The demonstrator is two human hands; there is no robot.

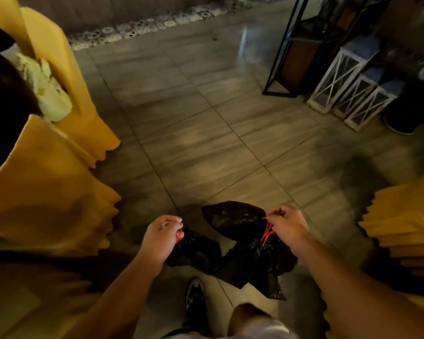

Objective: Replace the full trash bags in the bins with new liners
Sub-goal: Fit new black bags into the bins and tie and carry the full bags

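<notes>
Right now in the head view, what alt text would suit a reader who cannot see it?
A person's left hand and right hand hold a black trash bag above a tiled floor, the right pinching its red drawstring. Yellow draped furniture stands at the left, white lanterns at the upper right.

Black trash bag (240,255): thin, glossy, crumpled; held spread above the tiled floor; red drawstring (267,233) emerging at its right edge; mostly slack.
</notes>
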